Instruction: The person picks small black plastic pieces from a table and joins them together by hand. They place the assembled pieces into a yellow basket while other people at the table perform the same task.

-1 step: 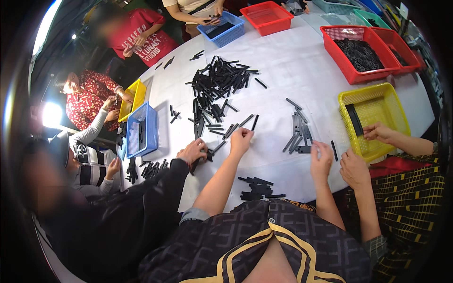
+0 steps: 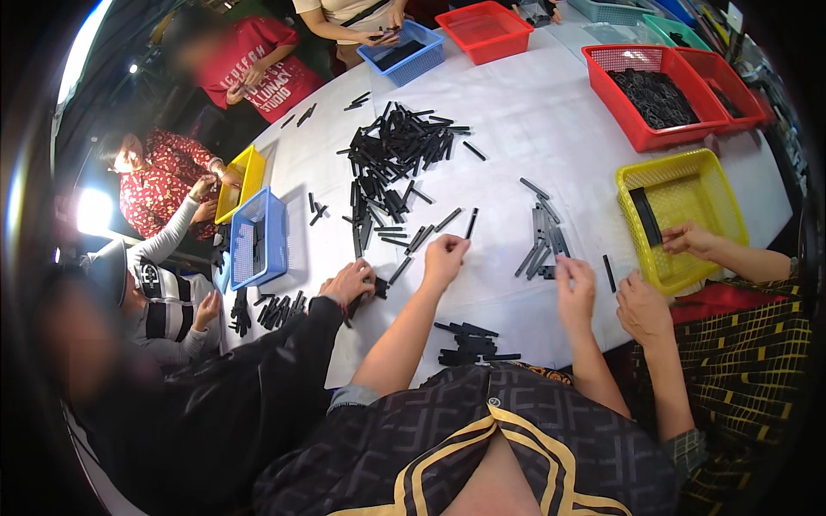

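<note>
My left hand [image 2: 446, 261] is closed in a pinch on a slim black bar [image 2: 472, 224], which stands up from the fingertips with a pale glint on it. To the right, my right hand [image 2: 575, 284] has its fingers drawn together at the near end of a small cluster of black bars [image 2: 542, 236]; what they pinch, if anything, is hidden. Beyond my left hand spreads a large heap of black bars [image 2: 400, 142], trailing toward me. Close to my body lies a stack of black pieces [image 2: 471, 342].
A co-worker's hand [image 2: 353, 284] works just left of mine. At right, another person's hand [image 2: 645, 310] rests near a loose bar [image 2: 609, 273], beside a yellow basket [image 2: 723, 193]. Red baskets [image 2: 632, 138], a blue basket [image 2: 274, 236] and several people surround the white table [image 2: 508, 129].
My left hand has shifted slightly right with the bar, which now shows a pale glint. My right hand has moved a little left, closer over the small cluster.
</note>
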`<state>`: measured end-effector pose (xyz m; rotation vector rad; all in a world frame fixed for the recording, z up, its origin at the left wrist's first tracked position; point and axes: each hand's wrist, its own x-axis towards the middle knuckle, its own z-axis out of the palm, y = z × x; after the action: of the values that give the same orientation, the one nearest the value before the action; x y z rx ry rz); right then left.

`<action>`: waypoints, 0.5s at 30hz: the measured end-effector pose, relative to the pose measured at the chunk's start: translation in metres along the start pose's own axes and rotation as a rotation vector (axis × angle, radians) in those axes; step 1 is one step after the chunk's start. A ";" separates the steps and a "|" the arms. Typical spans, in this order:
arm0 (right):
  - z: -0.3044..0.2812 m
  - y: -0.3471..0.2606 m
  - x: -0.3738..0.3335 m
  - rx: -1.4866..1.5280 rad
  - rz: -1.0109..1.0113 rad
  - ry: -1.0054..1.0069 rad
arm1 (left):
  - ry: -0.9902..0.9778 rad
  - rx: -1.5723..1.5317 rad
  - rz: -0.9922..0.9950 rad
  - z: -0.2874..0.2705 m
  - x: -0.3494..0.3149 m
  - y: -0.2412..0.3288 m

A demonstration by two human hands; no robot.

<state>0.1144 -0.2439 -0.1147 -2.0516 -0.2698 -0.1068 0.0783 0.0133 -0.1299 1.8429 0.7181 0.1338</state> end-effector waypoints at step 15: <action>-0.001 -0.106 -0.007 0.960 0.232 -0.543 | -0.360 -0.504 0.255 -0.017 -0.098 0.102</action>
<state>0.0826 -0.1979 -0.0243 -1.1009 -0.3275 0.6205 0.0336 -0.0474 -0.0089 1.4110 0.1700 0.1293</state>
